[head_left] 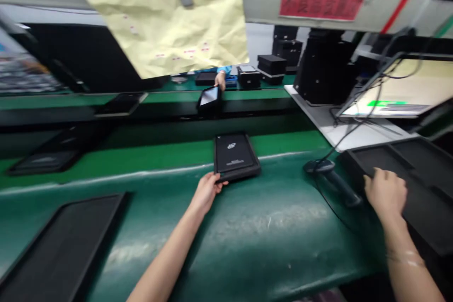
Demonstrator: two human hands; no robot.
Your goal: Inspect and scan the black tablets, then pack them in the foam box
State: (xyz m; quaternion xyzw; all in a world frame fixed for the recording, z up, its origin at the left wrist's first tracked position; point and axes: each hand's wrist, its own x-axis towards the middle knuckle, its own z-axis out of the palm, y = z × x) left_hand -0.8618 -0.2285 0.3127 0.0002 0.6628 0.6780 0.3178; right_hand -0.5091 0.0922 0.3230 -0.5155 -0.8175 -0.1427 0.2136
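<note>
My left hand [208,193] is closed on the near left corner of a small black tray [253,170]. In that tray lies a black tablet-like device [233,153], its face with a white logo and small print turned up. My right hand [386,194] has its fingers curled at the rim of a large black compartmented tray [433,170] on the right; its fingertips are partly hidden. Just left of that hand, a corded handheld barcode scanner [332,180] lies on the green mat [269,236].
A flat black tray [60,250] lies at left front. Farther back are dark trays [49,155] and a device [122,104]. Across the bench, another person's hand [220,80] holds a tablet [209,98]. A yellow paper [184,28] hangs overhead; a monitor [406,87] stands right.
</note>
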